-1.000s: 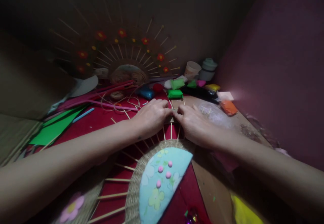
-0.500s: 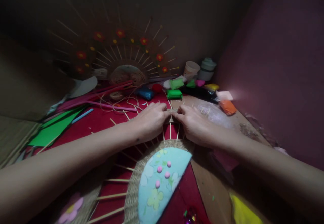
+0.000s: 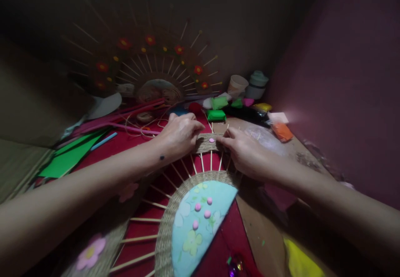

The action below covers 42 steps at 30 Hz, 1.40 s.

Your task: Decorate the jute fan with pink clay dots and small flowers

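In front of me lies a half-round craft piece: a light blue panel (image 3: 203, 220) with pink dots, rimmed in woven jute (image 3: 165, 231), with wooden sticks (image 3: 202, 162) fanning out. An outer jute band (image 3: 208, 143) crosses the stick tips and carries a small pink dot (image 3: 211, 140). My left hand (image 3: 178, 137) presses on the band's left part, fingers curled over it. The band's right part is pinched by the fingertips of my right hand (image 3: 245, 152). A pink flower (image 3: 90, 257) sits on the band at lower left.
A similar stick fan with red flowers (image 3: 150, 66) leans on the back wall. Coloured clay packs (image 3: 216, 115), a cup (image 3: 236, 86) and a lidded jar (image 3: 256, 84) stand behind. Green paper (image 3: 67, 158), pink strips (image 3: 125, 116) and loose cord lie left. An orange pack (image 3: 282, 132) lies right.
Both hands have spread apart along the band, uncovering its middle and the small pink dot. My left hand has shifted left and slightly farther away.
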Motion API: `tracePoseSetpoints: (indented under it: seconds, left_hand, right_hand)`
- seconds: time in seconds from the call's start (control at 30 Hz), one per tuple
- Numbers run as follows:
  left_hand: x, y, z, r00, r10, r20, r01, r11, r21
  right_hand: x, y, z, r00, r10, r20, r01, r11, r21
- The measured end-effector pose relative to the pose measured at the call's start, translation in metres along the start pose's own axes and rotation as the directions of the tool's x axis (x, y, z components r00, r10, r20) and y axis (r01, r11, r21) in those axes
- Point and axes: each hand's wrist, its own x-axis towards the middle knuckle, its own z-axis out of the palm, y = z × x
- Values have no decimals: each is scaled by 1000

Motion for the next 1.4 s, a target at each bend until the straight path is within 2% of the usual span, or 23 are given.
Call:
tracePoseSetpoints:
  seconds: [0.1,0.23,0.37,0.47,0.53,0.7,0.87,0.97,1.07,1.13,1.23,1.4]
  left_hand:
    - [-6,-12,-6,997,-27,-68,26,1000,-10]
    - [-18,-41,-7,978,-146,-146,126,982,-139]
    - [-27,-77,-1,963,-243,-121,211,951,-227]
    - [-29,-94,7,953,-303,1,284,891,-354]
    - [-29,-98,12,957,-290,0,267,883,-387]
    - [-31,-97,21,966,-220,-134,155,912,-380]
    - [-32,-99,23,967,-185,-172,113,926,-361]
    - [-32,-101,23,969,-157,-193,80,932,-353]
    - [-32,-102,25,967,-139,-213,60,938,-342]
    - [-32,-102,25,967,-133,-217,54,940,-336]
    - [-33,-103,25,969,-130,-212,52,940,-338]
    - [-33,-105,25,971,-126,-202,53,942,-331]
  right_hand:
    - [-6,-4,-12,1000,4,2,-4,998,67]
    - [-22,-15,-27,999,-17,29,11,981,195]
    - [-38,-27,-28,997,-62,38,46,942,332]
    - [-44,-34,-24,992,-119,43,93,916,389]
    - [-46,-38,-20,987,-157,41,127,905,405]
    - [-46,-45,-4,965,-260,-10,249,910,332]
    - [-46,-47,-2,963,-268,-39,268,917,296]
    - [-37,-35,-12,974,-209,-85,225,927,299]
    - [-18,-11,-16,991,-14,-133,55,948,313]
    - [-4,4,-13,980,103,-169,-41,941,337]
    - [11,16,-6,973,152,-172,-90,941,326]
    - [20,10,-3,979,167,-116,-124,942,311]
